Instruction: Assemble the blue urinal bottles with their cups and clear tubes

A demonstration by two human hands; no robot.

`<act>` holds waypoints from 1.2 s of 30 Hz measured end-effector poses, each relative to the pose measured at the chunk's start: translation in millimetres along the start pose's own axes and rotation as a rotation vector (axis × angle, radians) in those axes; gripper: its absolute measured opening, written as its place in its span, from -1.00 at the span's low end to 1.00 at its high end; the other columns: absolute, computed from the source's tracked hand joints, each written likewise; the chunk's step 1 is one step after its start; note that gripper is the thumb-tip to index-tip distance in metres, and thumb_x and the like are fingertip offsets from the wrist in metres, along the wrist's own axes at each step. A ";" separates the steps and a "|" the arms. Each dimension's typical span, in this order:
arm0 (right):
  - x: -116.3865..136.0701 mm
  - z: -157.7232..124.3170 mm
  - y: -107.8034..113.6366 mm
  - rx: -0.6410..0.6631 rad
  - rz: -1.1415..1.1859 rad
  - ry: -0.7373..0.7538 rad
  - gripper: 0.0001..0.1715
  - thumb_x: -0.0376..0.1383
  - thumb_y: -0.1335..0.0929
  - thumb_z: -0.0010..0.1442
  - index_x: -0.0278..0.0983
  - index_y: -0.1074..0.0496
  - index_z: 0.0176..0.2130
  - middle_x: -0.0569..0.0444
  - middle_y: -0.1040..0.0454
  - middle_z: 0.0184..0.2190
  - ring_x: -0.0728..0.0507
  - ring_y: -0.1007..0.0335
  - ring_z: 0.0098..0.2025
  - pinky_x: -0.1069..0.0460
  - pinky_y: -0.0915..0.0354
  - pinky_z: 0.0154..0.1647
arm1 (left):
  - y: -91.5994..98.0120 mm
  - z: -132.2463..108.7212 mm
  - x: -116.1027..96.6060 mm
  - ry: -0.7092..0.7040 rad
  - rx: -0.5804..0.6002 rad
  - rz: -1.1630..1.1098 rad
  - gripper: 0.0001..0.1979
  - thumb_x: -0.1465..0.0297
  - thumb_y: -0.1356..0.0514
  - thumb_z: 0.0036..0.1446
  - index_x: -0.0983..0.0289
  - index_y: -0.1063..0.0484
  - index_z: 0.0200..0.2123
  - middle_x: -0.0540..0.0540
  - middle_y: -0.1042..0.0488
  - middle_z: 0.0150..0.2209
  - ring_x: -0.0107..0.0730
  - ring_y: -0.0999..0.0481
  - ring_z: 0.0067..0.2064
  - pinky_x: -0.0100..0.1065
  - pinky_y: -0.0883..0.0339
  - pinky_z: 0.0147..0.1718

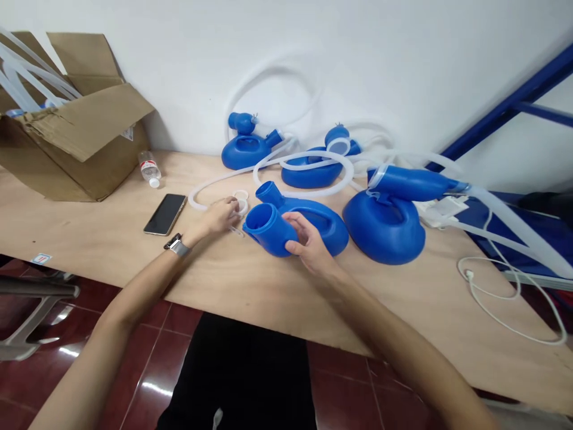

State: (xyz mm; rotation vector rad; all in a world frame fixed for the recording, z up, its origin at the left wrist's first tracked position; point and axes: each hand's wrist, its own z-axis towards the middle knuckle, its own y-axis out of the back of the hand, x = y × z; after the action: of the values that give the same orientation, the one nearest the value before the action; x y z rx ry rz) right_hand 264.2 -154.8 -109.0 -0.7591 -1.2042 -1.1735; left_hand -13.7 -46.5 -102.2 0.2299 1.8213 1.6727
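Note:
My right hand (311, 242) grips a blue plastic urinal funnel (272, 232), its wide open mouth tilted toward the left. Just behind the funnel lies a blue urinal bottle (333, 224) with a loop handle and a short open neck. My left hand (221, 215), wearing a wristband, has its fingers closed at a translucent plastic ring (242, 206) on the table. Its fingertips partly cover the ring. A second translucent ring (240, 194) lies just beyond, and a small clear piece (236, 232) sits beside the fingers.
Other blue bottles (244, 152) with white tubing (313, 192) stand along the wall; another bottle (385, 239) is at right. A phone (165, 214), a water bottle (149, 169) and a cardboard box (107, 161) of tubes occupy the left. A white cable (514, 295) hangs over the table's right edge.

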 end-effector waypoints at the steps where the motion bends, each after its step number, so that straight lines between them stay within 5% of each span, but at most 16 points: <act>1: -13.2 -6.6 -4.3 -0.009 0.005 -0.033 0.12 0.48 -0.51 -0.05 -0.14 -0.42 0.20 -0.15 -0.63 0.10 -0.42 -0.60 0.12 -0.24 -0.53 0.10 | -2.9 -1.1 2.4 0.004 -0.051 -0.018 -0.71 0.32 -0.21 0.32 0.29 -0.54 0.05 0.34 -0.47 0.26 0.03 -0.48 0.27 -0.07 -0.34 0.31; 8: -40.0 -18.9 -9.7 -0.078 -0.184 -0.078 -0.09 0.36 -0.51 0.07 -0.13 -0.58 0.17 -0.07 -0.63 0.19 -0.43 -0.54 0.24 -0.29 -0.44 0.27 | -16.8 1.5 7.4 -0.055 -0.266 -0.212 -0.80 0.31 -0.27 0.27 0.28 -0.53 -0.10 0.29 -0.40 0.41 0.06 -0.36 0.44 0.04 -0.20 0.46; 13: -47.9 -15.6 0.1 -0.206 -0.217 -0.031 -0.16 0.30 -0.54 0.10 -0.13 -0.62 0.17 -0.03 -0.64 0.17 -0.42 -0.56 0.23 -0.31 -0.46 0.29 | -9.4 -14.8 -5.6 -0.179 -0.370 -0.436 -0.53 0.04 -0.37 0.28 0.22 -0.52 0.09 0.27 -0.52 0.29 0.02 -0.49 0.35 0.05 -0.32 0.40; 18: -62.1 -16.0 21.1 -0.325 -0.258 0.018 -0.24 0.22 -0.56 0.15 -0.11 -0.62 0.18 -0.03 -0.65 0.16 -0.43 -0.55 0.25 -0.32 -0.50 0.26 | -2.4 -28.3 -22.7 -0.290 -0.271 -0.579 -0.04 -0.13 -0.48 0.09 0.16 -0.33 0.42 0.22 -0.62 0.14 0.06 -0.61 0.24 0.01 -0.45 0.28; 24: -67.6 -19.1 28.1 -0.307 -0.316 0.038 -0.30 0.13 -0.57 0.18 -0.04 -0.59 0.22 0.00 -0.62 0.20 -0.45 -0.48 0.33 -0.38 -0.46 0.31 | -17.5 -29.0 -41.3 -0.271 -0.144 -0.554 -0.19 -0.18 -0.43 0.12 0.10 -0.52 0.31 0.17 -0.60 0.25 0.10 -0.61 0.26 0.10 -0.45 0.31; 36: -52.7 -31.5 19.0 -0.288 -0.351 -0.016 -0.34 0.21 -0.57 0.12 0.03 -0.66 0.13 0.03 -0.66 0.03 -0.44 -0.56 0.17 -0.37 -0.51 0.22 | -43.4 -37.1 -51.8 -0.262 -0.105 -0.780 -0.13 -0.15 -0.45 0.11 0.04 -0.44 0.41 0.10 -0.57 0.31 0.04 -0.59 0.31 0.04 -0.54 0.28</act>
State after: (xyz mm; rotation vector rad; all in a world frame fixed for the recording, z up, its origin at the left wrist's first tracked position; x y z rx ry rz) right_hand 294.6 -164.5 -164.8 -0.7892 -1.2275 -1.6586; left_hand 18.3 -112.3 -126.4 -0.2707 1.3621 1.1110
